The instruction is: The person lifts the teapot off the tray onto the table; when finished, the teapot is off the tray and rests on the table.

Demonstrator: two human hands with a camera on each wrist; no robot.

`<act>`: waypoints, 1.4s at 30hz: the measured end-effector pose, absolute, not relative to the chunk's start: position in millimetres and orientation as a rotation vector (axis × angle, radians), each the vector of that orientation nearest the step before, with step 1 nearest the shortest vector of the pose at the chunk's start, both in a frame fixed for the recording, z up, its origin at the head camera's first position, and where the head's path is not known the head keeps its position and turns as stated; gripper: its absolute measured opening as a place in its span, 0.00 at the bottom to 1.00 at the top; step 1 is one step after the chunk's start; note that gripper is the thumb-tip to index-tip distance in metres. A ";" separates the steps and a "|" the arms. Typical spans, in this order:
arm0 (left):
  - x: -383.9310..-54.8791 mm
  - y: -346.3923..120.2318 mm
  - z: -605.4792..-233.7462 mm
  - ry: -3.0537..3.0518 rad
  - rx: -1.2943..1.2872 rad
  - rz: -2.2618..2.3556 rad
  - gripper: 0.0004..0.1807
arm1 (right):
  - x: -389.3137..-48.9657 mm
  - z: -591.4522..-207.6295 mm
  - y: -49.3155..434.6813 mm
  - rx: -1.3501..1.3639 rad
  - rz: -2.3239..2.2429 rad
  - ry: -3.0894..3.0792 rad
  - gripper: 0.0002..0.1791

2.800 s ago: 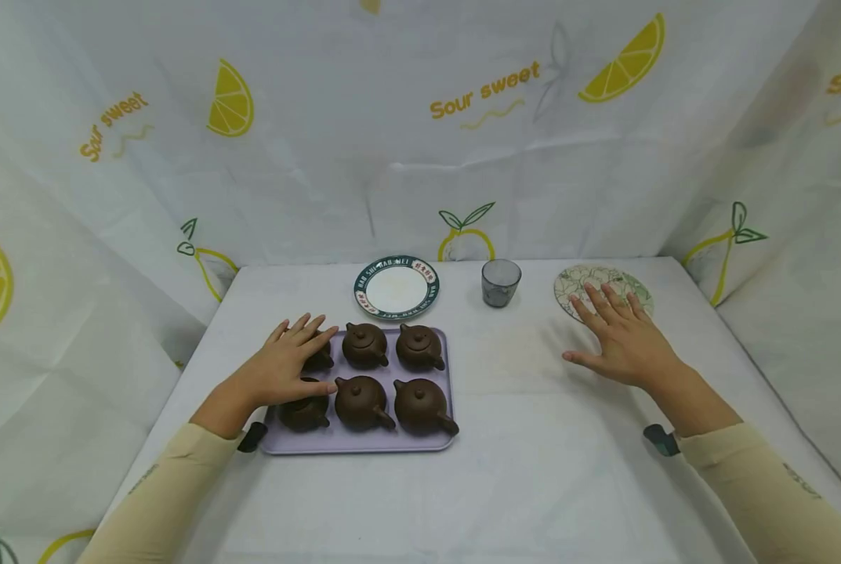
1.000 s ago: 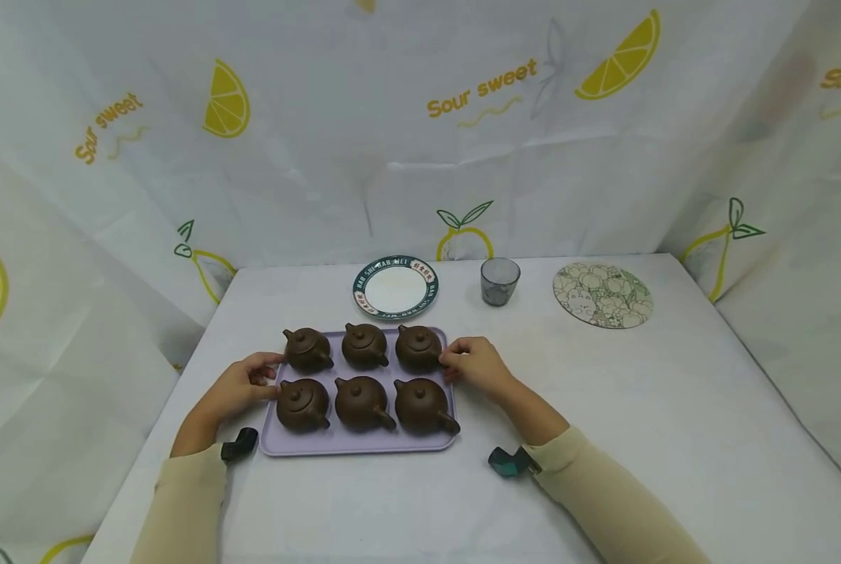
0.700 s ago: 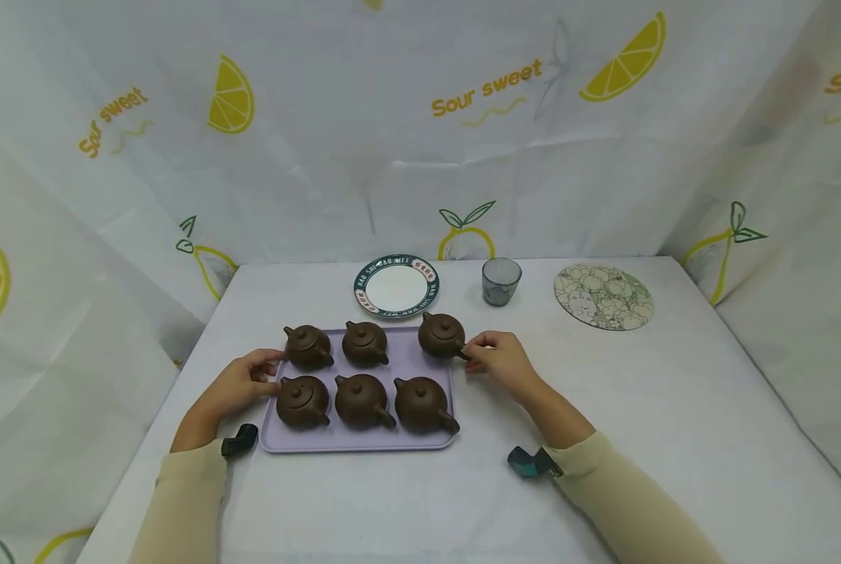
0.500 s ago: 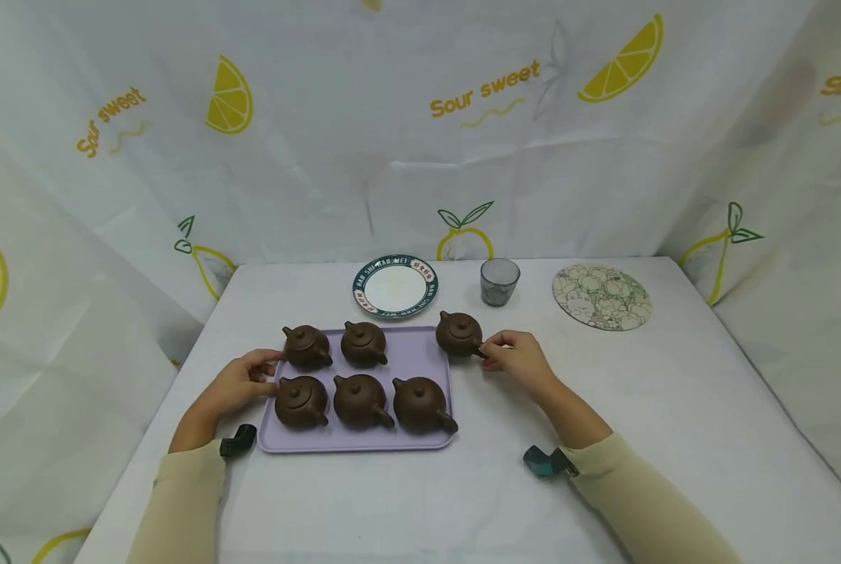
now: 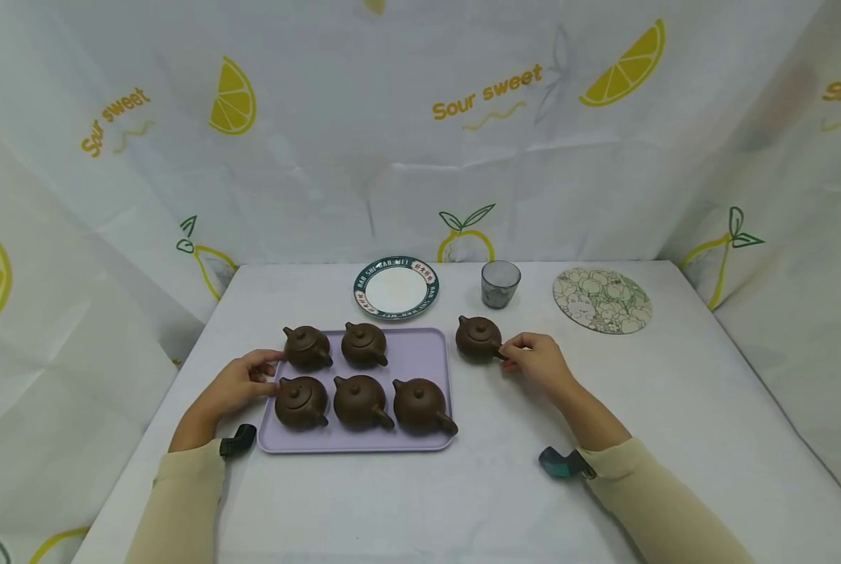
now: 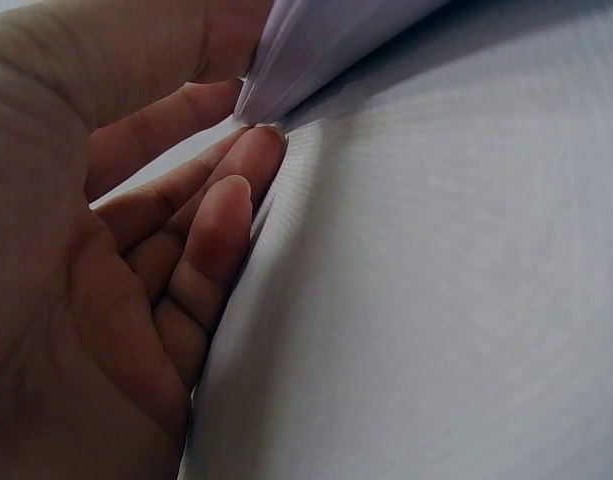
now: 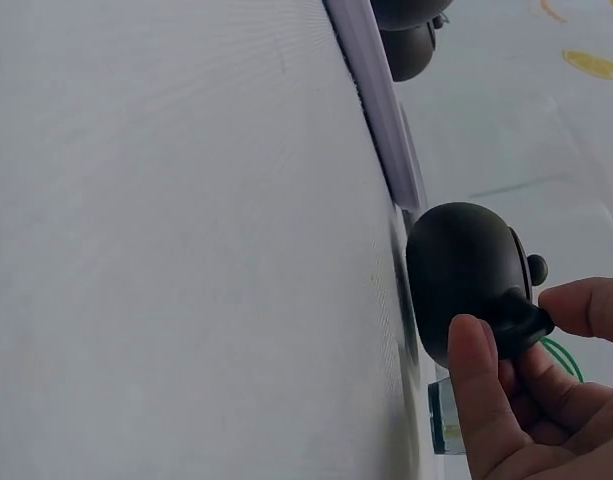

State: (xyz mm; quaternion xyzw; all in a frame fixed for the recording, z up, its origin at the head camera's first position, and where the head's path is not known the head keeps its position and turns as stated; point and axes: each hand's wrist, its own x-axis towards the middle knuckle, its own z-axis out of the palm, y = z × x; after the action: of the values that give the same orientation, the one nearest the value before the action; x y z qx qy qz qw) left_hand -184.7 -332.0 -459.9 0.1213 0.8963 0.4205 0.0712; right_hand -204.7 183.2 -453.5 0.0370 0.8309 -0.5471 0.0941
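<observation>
A lilac tray point(image 5: 427, 352) bears several small dark brown lidded teapots, two of them in its back row, including the middle back teapot point(image 5: 364, 345). My right hand point(image 5: 541, 364) pinches the handle of another brown teapot point(image 5: 479, 340) just beyond the tray's right edge. Thumb and fingers meet around that handle in the right wrist view, where the teapot point(image 7: 466, 275) appears close over the cloth, lid knob on top. My left hand point(image 5: 233, 388) holds the tray's left edge with thumb and fingers; up close, its fingertips point(image 6: 226, 215) rest on the cloth by the tray's side point(image 6: 306, 50).
Behind the tray lies a green-rimmed plate point(image 5: 396, 287). A grey see-through cup point(image 5: 500, 283) stands just behind the held teapot, and a round patterned mat point(image 5: 602, 301) lies at the back right. White printed cloth point(image 5: 364, 157) hangs around the table.
My hands came down from open above the table. The right took the back-right teapot by its handle and carried it rightward off the tray. The left came to the tray's left edge and stays there.
</observation>
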 end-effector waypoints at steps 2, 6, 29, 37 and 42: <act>-188.6 -337.1 -468.2 2.693 0.358 1.269 0.30 | -205.0 -455.1 184.0 0.105 -1.595 2.481 0.13; -195.2 -345.6 -482.9 2.692 0.333 1.283 0.31 | -205.0 -456.7 184.4 0.092 -1.582 2.485 0.13; -197.0 -346.5 -486.8 2.688 0.377 1.319 0.30 | -173.6 -449.3 161.7 -0.124 -1.542 2.478 0.12; -196.1 -344.9 -484.7 2.679 0.356 1.314 0.31 | -155.5 -456.9 140.3 -0.328 -1.585 2.348 0.11; -195.0 -345.3 -484.3 2.680 0.355 1.314 0.31 | -145.5 -456.6 128.5 -0.447 -1.518 2.298 0.10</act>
State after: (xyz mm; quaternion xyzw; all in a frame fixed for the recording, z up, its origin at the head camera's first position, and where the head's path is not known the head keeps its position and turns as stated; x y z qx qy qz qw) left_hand -195.0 -345.3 -484.3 0.1178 0.8895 0.4362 0.0678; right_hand -145.5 128.5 -456.6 -0.1578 0.8110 -0.5356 0.1747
